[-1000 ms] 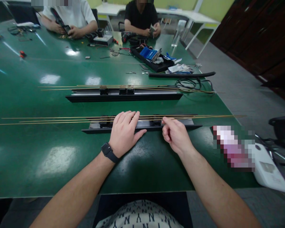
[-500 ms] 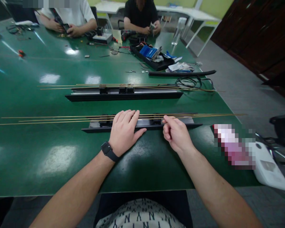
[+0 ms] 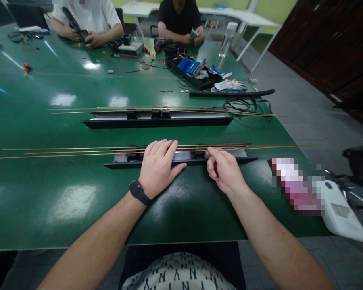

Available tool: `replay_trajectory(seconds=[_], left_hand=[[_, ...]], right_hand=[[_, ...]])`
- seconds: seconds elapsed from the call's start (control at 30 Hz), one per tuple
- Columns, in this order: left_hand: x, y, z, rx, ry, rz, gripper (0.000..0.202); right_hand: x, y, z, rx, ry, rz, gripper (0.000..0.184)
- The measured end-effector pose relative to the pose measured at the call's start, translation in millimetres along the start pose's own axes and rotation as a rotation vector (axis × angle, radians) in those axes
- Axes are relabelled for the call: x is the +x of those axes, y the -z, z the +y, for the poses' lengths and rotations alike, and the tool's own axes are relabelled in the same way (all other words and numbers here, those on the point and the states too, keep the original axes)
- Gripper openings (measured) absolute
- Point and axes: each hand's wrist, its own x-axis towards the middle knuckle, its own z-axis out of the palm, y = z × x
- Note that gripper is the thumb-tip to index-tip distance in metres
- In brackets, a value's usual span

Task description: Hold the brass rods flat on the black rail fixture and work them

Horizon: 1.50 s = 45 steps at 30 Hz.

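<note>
My left hand [image 3: 159, 163] lies palm down, fingers stretched, across a long black and silver metal channel [image 3: 184, 156] and the thin brass-coloured rods [image 3: 63, 151] running over it. The thumb is spread to the right, and a black watch [image 3: 136, 189] is on that wrist. To the right, my right hand [image 3: 224, 167] is closed, with its fingers curled and the index fingertip touching or just beside the rods. What those fingers hold, if anything, is hidden. Black blocks sit in the channel, one of them [image 3: 199, 152] between my hands and another [image 3: 132, 153] left of my left hand.
A second channel [image 3: 160, 122] with rods lies farther back. Behind it are a black strip [image 3: 232, 94], coiled cable [image 3: 242, 105], gloves [image 3: 230, 85] and a black tray [image 3: 199, 82]. Two people [image 3: 86, 20] sit across the green table [image 3: 87, 225]. A white device [image 3: 343, 213] is at right.
</note>
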Motion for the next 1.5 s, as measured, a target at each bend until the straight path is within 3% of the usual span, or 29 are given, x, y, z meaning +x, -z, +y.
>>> replay_trajectory(seconds=[0.67, 1.5], left_hand=[[0.4, 0.7, 0.6, 0.012, -0.003, -0.002, 0.062], [0.1, 0.7, -0.1, 0.002, -0.004, 0.005, 0.061]], right_hand=[[0.2, -1.1, -0.1, 0.048, 0.007, 0.047, 0.03], [0.5, -0.1, 0.7, 0.042, 0.001, 0.011, 0.031]])
